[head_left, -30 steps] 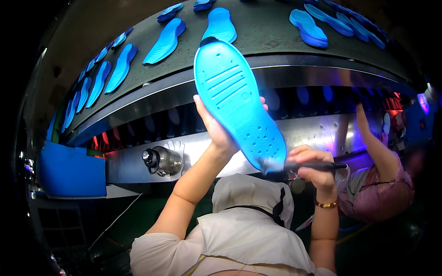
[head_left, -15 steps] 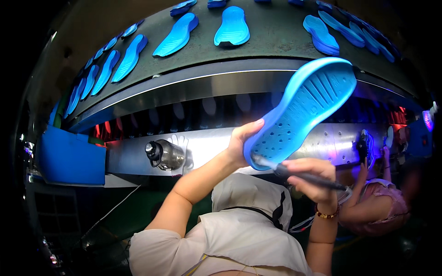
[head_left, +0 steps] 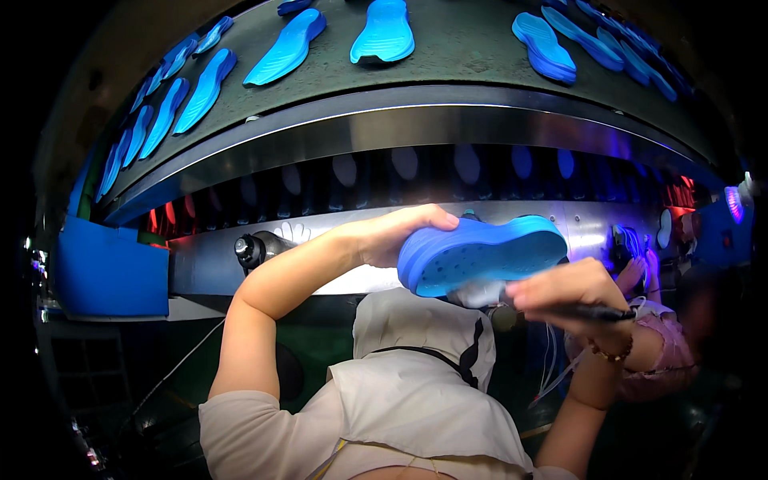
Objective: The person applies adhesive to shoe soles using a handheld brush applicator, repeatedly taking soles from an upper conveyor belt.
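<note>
My left hand (head_left: pixel 404 232) is closed round the heel end of a blue shoe sole (head_left: pixel 488 246), thumb along its upper edge. The sole is tilted, so its hollowed inner face with small round holes shows foreshortened. In my right hand (head_left: pixel 572 296) is a dark-handled brush (head_left: pixel 484 294), gripped between thumb and fingers. Its pale, motion-blurred bristles are at the sole's lower edge; whether they touch it I cannot tell.
Ahead, a dark green belt (head_left: pixel 448 60) carries several blue soles (head_left: pixel 384 34) behind a metal rail (head_left: pixel 344 132). Below it, a metal bench (head_left: pixel 208 260) holds a dark bottle (head_left: pixel 260 252). At right, a person (head_left: pixel 660 336) works close by. A blue box (head_left: pixel 112 268) stands left.
The sole has been tipped from nearly upright to a flatter, sideways pose and lowered. My right hand with the brush has shifted right. The view has shifted slightly.
</note>
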Tool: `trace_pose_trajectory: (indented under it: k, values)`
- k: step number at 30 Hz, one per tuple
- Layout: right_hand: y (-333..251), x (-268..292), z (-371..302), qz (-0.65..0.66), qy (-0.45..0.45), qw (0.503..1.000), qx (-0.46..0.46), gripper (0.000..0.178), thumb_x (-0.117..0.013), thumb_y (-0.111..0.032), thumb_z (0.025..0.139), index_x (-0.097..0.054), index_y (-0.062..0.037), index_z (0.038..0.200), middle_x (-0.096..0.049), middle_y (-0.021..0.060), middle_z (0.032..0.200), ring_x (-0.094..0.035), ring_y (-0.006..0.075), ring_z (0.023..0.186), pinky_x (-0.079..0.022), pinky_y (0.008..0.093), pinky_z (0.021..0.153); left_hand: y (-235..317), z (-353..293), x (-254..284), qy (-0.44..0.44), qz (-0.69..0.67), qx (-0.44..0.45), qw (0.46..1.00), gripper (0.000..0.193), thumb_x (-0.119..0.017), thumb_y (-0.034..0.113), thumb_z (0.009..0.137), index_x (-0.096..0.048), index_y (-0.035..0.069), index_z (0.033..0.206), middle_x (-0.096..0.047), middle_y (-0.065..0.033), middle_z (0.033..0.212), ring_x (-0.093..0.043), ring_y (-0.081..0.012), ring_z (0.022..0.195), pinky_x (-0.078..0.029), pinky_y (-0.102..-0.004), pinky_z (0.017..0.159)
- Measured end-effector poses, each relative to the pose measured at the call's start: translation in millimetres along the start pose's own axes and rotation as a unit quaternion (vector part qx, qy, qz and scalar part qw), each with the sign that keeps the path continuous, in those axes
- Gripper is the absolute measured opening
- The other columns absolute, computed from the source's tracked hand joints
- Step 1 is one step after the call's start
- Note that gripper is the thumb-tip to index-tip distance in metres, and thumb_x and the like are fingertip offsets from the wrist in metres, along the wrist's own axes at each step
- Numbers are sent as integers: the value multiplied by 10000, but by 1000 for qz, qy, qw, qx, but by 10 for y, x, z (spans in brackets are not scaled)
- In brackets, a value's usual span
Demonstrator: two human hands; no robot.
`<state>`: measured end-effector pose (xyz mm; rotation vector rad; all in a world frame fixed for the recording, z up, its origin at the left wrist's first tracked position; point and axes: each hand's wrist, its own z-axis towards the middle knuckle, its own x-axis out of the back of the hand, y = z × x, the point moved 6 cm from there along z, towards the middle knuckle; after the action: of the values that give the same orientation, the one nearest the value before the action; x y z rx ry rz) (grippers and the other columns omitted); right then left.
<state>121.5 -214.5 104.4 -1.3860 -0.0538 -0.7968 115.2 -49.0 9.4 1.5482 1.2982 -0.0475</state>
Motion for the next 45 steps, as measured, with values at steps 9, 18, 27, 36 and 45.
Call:
trace_pose_trajectory:
  k: [9, 18, 27, 36, 45]
  values:
    - [261, -49, -125, 6, 86, 995, -52, 202, -667, 24, 664, -630, -5, 860, -641, 129, 912, -633, 227, 839, -504, 291, 738, -34, -207, 242, 90, -3, -34, 995, 612, -539, 396, 748, -470, -43, 1168, -542, -196, 1078, -565, -235, 914, -449, -331, 816]
    - [-45, -120, -206, 13, 228, 973, 30, 221, -680, -4, 599, -632, -11, 814, -655, 115, 806, -616, 258, 827, -484, 301, 717, -213, -137, 555, -4, -266, -200, 943, 673, -388, 573, 819, -450, 21, 1199, -481, -142, 1210, -478, -266, 1095, -378, -413, 926]
    - [308, -380, 102, -108, 263, 958, 32, 147, -650, -3, 603, -609, -22, 743, -623, 105, 782, -614, 215, 729, -474, 302, 682, -162, 263, 136, 44, -304, -325, 894, 937, -116, 775, 715, -400, 25, 1199, -509, -169, 1094, -510, -286, 1012, -413, -436, 882]
    - [298, -229, 312, -35, 253, 966, 34, 165, -665, -44, 606, -626, -30, 766, -638, 103, 789, -616, 228, 736, -458, 312, 706, 16, 187, 87, 25, -292, -389, 873, 934, -125, 774, 718, -430, 4, 1149, -532, -163, 1031, -531, -284, 968, -443, -436, 846]
    - [202, -256, 135, -54, 217, 975, 5, 211, -687, -7, 599, -634, -29, 802, -647, 99, 832, -617, 232, 801, -475, 308, 720, 168, 2, 136, 84, -269, -434, 856, 928, -160, 777, 713, -405, 8, 1170, -521, -162, 1057, -529, -280, 971, -437, -425, 846]
